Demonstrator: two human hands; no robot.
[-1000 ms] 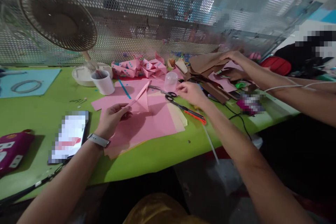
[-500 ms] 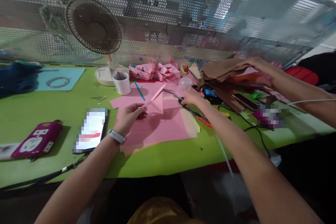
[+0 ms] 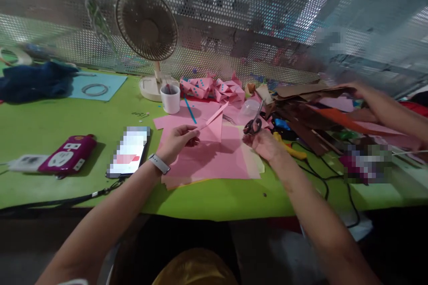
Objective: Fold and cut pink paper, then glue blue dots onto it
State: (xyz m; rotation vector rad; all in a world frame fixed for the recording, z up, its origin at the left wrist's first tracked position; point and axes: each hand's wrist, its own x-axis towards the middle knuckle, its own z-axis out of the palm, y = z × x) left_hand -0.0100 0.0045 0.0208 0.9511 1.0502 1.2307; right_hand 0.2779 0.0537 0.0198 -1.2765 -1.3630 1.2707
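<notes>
A folded pink paper piece [image 3: 216, 128] with a pointed tip is pinched between the thumb and fingers of my left hand [image 3: 182, 141], above a stack of pink sheets [image 3: 214, 164]. My right hand [image 3: 265, 143], palm turned partly up, has its fingers at the black handles of a pair of scissors [image 3: 253, 125]. The scissor blades point up and away from me, apart from the folded piece. A thin metal tool [image 3: 229, 119] lies on the pink paper between the hands. Beside it rests a clear plastic dome [image 3: 250, 107].
Folded pink paper shapes [image 3: 212, 89] lie behind the sheets. To the left are a white cup [image 3: 170, 100], a fan [image 3: 147, 26], a phone [image 3: 130, 151] and a purple power bank [image 3: 72, 155]. At right, another person's hand [image 3: 363, 91] touches brown paper [image 3: 307, 91].
My right hand has lifted the scissors from the table and turned their blades upward. My left hand still holds the folded paper. The view has swung slightly left.
</notes>
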